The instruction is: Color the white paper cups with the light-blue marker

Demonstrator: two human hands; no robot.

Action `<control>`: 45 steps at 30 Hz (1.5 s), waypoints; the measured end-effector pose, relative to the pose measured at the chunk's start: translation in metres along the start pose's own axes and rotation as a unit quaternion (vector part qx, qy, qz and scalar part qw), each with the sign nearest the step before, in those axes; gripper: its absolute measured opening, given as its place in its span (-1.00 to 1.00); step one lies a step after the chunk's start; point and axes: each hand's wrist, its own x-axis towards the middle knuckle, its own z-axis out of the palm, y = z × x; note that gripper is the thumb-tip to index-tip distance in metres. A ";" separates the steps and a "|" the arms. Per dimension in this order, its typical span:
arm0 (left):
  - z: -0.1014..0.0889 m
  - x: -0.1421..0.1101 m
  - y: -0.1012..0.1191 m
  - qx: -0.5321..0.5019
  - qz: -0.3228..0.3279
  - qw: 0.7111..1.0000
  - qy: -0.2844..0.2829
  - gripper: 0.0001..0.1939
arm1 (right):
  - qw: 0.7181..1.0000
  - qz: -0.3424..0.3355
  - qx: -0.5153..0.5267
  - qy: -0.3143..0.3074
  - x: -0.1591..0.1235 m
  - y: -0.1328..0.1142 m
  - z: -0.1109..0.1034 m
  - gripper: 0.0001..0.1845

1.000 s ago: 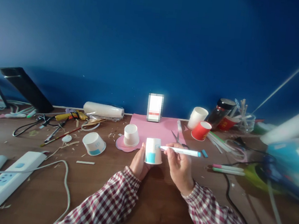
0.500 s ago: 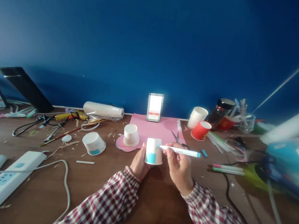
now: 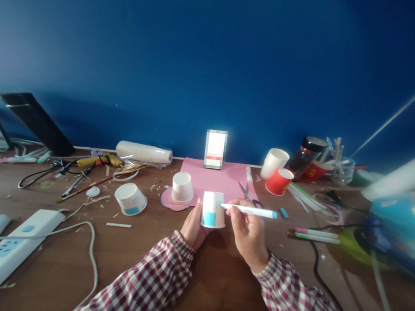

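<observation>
My left hand point(image 3: 193, 227) is closed around the lower left of a white paper cup point(image 3: 213, 201), held bottom up with a blue coloured patch near its rim. Pinched in my right hand point(image 3: 247, 229) is a light-blue marker pen point(image 3: 253, 211), its tip at the cup's right side beside a small blue mark. Another upturned paper cup point(image 3: 130, 199) with blue marks stands to the left. A plain upturned cup point(image 3: 182, 187) sits on a pink paper cutout point(image 3: 167, 200).
Scissors point(image 3: 245, 191) lie on a pink sheet point(image 3: 223, 179) behind my hands. A red cup point(image 3: 279, 181) and capped markers point(image 3: 317, 235) are on the right. A power strip point(image 3: 8, 248) and its white cable lie at left. Bagged cups point(image 3: 143, 152) rest along the wall.
The cup in my left hand has shifted very slightly, and the marker has tilted a little. Its tip stays at the cup's right side. Everything else looks the same.
</observation>
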 end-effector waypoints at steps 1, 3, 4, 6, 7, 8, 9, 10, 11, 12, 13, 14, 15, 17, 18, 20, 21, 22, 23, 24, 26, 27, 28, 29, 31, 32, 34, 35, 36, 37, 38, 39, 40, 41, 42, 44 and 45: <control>0.000 0.000 0.000 -0.002 0.000 1.000 0.002 -0.44 | 1.000 0.000 0.002 -0.001 0.000 0.000 0.000 -0.83; 0.000 0.000 0.001 -0.008 0.000 1.000 0.006 -0.41 | 1.000 0.000 0.004 -0.004 0.000 -0.001 -0.001 -0.83; 0.000 0.000 0.001 -0.008 0.000 1.000 0.007 -0.40 | 1.000 0.000 0.003 -0.005 -0.001 -0.001 -0.001 -0.83; 0.000 0.000 0.001 -0.007 -0.002 1.000 0.004 -0.40 | 1.000 -0.001 0.002 -0.006 -0.001 -0.001 -0.001 -0.83; 0.000 0.000 0.000 -0.006 -0.002 1.000 0.002 -0.40 | 1.000 -0.002 0.003 -0.005 -0.001 -0.001 -0.001 -0.83; -0.001 0.000 0.000 -0.006 -0.002 1.000 0.001 -0.41 | 1.000 -0.002 0.005 -0.004 -0.001 -0.001 -0.001 -0.83; -0.001 0.000 0.000 -0.006 -0.002 1.000 0.000 -0.43 | 1.000 -0.003 0.008 -0.002 -0.001 -0.001 0.000 -0.82; -0.002 0.000 0.000 -0.006 -0.001 1.000 0.001 -0.44 | 1.000 -0.003 0.010 0.000 -0.002 -0.001 0.000 -0.82; -0.002 0.001 -0.001 -0.006 0.001 1.000 0.002 -0.46 | 1.000 -0.005 0.011 0.002 -0.002 -0.001 0.000 -0.82; -0.002 0.001 -0.001 -0.006 0.003 1.000 0.002 -0.47 | 1.000 -0.006 0.011 0.002 -0.002 0.000 0.000 -0.82; -0.001 0.001 -0.001 -0.005 0.005 1.000 0.002 -0.48 | 1.000 -0.007 0.012 0.001 -0.003 0.000 0.001 -0.82; -0.001 0.001 -0.001 -0.003 0.006 1.000 0.001 -0.48 | 1.000 -0.007 0.012 -0.001 -0.003 0.000 0.001 -0.82; -0.001 0.001 -0.001 0.000 0.006 1.000 0.001 -0.48 | 1.000 -0.007 0.012 -0.003 -0.003 0.000 0.002 -0.82; 0.000 0.001 -0.001 0.006 0.003 1.000 0.004 -0.47 | 1.000 -0.006 0.013 -0.007 -0.004 0.001 0.002 -0.82; 0.000 0.001 -0.001 0.009 0.001 1.000 0.006 -0.46 | 1.000 -0.005 0.013 -0.007 -0.004 0.002 0.002 -0.83; 0.000 0.001 -0.001 0.011 0.000 1.000 0.008 -0.45 | 1.000 -0.004 0.012 -0.009 -0.004 0.002 0.002 -0.84; -0.001 0.001 -0.001 0.011 0.000 1.000 0.006 -0.44 | 1.000 -0.004 0.012 -0.010 -0.004 0.001 0.002 -0.85; -0.001 0.001 -0.002 0.010 0.001 1.000 0.004 -0.42 | 1.000 -0.005 0.013 -0.010 -0.004 0.001 0.002 -0.85; -0.001 0.001 -0.002 0.008 0.002 1.000 0.003 -0.41 | 1.000 -0.006 0.013 -0.011 -0.004 0.001 0.002 -0.86; -0.001 0.001 -0.002 0.006 0.004 1.000 0.003 -0.40 | 1.000 -0.007 0.014 -0.011 -0.004 0.000 0.002 -0.86; -0.001 0.002 -0.002 0.003 0.009 1.000 0.005 -0.41 | 1.000 -0.010 0.014 -0.007 -0.004 -0.001 0.002 -0.87; -0.001 0.002 -0.002 0.001 0.011 1.000 0.007 -0.43 | 1.000 -0.011 0.014 -0.006 -0.004 -0.001 0.002 -0.87; 0.000 0.002 -0.001 0.001 0.011 1.000 0.009 -0.44 | 1.000 -0.012 0.015 -0.005 -0.004 -0.002 0.002 -0.87; 0.000 0.002 -0.001 0.001 0.009 1.000 0.011 -0.45 | 1.000 -0.012 0.014 -0.005 -0.004 -0.002 0.002 -0.87; 0.001 0.001 -0.001 0.002 0.005 1.000 0.010 -0.47 | 1.000 -0.011 0.014 -0.008 -0.004 -0.001 0.002 -0.87; 0.002 0.001 0.000 0.003 0.005 1.000 0.010 -0.48 | 1.000 -0.010 0.014 -0.011 -0.004 -0.001 0.002 -0.87; 0.002 0.000 0.000 0.005 0.006 1.000 0.009 -0.47 | 1.000 -0.006 0.013 -0.015 -0.004 -0.001 0.002 -0.87; 0.002 0.000 0.000 0.005 0.007 1.000 0.010 -0.46 | 1.000 -0.005 0.012 -0.016 -0.004 -0.001 0.002 -0.87; 0.001 0.000 0.000 0.003 0.008 1.000 0.011 -0.45 | 1.000 -0.005 0.010 -0.016 -0.004 0.000 0.002 -0.87; 0.001 0.000 0.000 0.001 0.010 1.000 0.010 -0.45 | 1.000 -0.006 0.008 -0.015 -0.004 0.000 0.002 -0.87; 0.001 0.001 -0.001 -0.001 0.012 1.000 0.008 -0.44 | 1.000 -0.007 0.005 -0.012 -0.004 0.000 0.002 -0.87; 0.001 0.001 -0.001 -0.002 0.013 1.000 0.007 -0.43 | 1.000 -0.008 0.003 -0.010 -0.004 0.001 0.002 -0.87; 0.000 0.001 -0.001 -0.002 0.014 1.000 0.005 -0.42 | 1.000 -0.009 0.002 -0.006 -0.004 0.001 0.002 -0.87; 0.000 0.001 -0.001 -0.002 0.015 1.000 0.004 -0.41 | 1.000 -0.010 0.002 -0.003 -0.004 0.002 0.002 -0.87; 0.000 0.001 -0.001 -0.002 0.015 1.000 0.004 -0.41 | 1.000 -0.010 0.003 -0.001 -0.004 0.002 0.002 -0.87; -0.001 0.001 0.000 -0.002 0.012 1.000 0.004 -0.41 | 1.000 -0.011 0.004 0.001 -0.004 0.003 0.002 -0.87; -0.001 0.001 0.000 -0.002 0.012 1.000 0.002 -0.40 | 1.000 -0.012 0.004 0.001 -0.003 0.003 0.002 -0.87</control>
